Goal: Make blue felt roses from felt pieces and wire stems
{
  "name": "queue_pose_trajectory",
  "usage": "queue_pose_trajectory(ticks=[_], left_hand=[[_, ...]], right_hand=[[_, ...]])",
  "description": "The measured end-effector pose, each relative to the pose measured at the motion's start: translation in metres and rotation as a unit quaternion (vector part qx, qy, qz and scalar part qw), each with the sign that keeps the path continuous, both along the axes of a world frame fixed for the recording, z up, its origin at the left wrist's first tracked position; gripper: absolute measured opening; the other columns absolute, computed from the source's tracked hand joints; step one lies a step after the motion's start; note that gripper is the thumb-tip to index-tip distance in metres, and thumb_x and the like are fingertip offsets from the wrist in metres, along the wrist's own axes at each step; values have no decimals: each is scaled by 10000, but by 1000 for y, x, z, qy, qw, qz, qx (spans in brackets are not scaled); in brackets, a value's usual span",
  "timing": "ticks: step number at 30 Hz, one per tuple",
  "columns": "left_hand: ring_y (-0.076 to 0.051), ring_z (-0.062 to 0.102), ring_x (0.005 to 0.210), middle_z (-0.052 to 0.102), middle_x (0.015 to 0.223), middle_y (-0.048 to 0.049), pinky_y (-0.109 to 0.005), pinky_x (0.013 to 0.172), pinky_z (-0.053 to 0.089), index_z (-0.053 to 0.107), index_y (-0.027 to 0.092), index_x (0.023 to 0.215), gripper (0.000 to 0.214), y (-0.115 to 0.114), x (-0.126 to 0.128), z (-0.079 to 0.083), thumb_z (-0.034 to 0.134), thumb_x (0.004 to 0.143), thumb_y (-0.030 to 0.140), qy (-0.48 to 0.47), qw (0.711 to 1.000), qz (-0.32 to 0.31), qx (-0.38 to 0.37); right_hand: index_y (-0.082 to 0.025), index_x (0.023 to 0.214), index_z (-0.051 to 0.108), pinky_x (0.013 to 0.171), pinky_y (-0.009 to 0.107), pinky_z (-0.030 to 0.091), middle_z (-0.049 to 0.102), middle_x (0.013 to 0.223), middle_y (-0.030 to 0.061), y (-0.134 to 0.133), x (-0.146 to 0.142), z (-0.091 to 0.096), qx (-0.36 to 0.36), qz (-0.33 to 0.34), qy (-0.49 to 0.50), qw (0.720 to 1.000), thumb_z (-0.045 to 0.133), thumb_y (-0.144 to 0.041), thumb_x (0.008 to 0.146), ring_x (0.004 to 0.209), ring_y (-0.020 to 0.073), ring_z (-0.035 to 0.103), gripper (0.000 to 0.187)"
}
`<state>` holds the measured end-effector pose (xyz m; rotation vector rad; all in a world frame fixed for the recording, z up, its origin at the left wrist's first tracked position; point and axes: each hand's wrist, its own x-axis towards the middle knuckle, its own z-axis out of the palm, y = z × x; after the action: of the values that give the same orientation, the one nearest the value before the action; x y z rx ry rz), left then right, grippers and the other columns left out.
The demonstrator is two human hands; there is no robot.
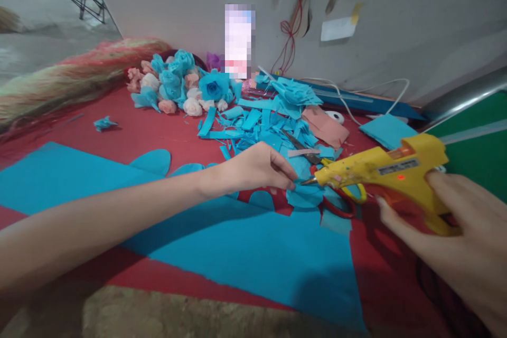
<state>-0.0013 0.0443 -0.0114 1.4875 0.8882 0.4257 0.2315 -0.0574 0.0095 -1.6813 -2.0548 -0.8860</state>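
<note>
My left hand [263,166] pinches a blue crepe paper petal [304,196] by its edge, above the table. In my right hand [459,222] is a yellow hot glue gun [380,169], its metal nozzle pointing left and meeting or nearly meeting the petal close to my left fingertips. An orange light glows on the gun's side. Beneath my left arm lies a long sheet of blue crepe paper [245,248], with rounded blue petals [152,162] along its far side. Scissors with red and yellow handles [354,194] lie partly hidden under the petal and the gun.
Blue paper scraps [257,124] are heaped in the middle of the red table [119,127]. Finished paper flowers [178,84] in blue, white and pink sit at the back left. A white cable [340,87] runs along the wall. Straw-like fibre bundles [79,74] lie at left.
</note>
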Motion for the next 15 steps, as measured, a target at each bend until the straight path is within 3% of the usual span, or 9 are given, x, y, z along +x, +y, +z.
queue_pose_trajectory(ticks=[5,8,11,13,15], left_hand=[[-95,555,519,661,612,-13,-212,525,465,698,118,731,167,0,0,-1,685,584,195,3,1000,-9,14],[-97,559,528,663,618,-12,-208,523,461,702,125,740,177,0,-1,-1,685,590,218,8,999,-13,28],[-95,560,522,658,608,-12,-194,503,451,704,126,745,180,0,-1,0,681,601,232,19,999,-17,45],[-98,564,528,659,613,-15,-185,488,442,706,123,754,189,-1,-1,1,676,608,239,31,997,-15,62],[-110,578,554,668,633,-23,-181,484,439,709,119,767,202,-2,-1,3,670,610,240,45,995,-11,85]], right_hand=[[-198,687,368,451,263,348,474,652,19,1,5,-2,24,30,-10,999,455,-501,797,560,174,500,334],[-212,637,314,417,252,304,404,598,-7,5,9,-2,49,3,-18,999,490,-480,780,520,154,440,351],[-227,590,258,395,254,262,343,535,-22,13,14,4,49,-94,26,994,493,-522,717,461,152,385,398],[-230,566,317,399,249,275,351,476,-35,20,19,8,-16,-208,85,974,554,-514,628,418,147,375,375],[-220,560,405,399,239,288,349,411,-50,28,27,9,-95,-307,133,938,619,-455,588,377,134,355,318]])
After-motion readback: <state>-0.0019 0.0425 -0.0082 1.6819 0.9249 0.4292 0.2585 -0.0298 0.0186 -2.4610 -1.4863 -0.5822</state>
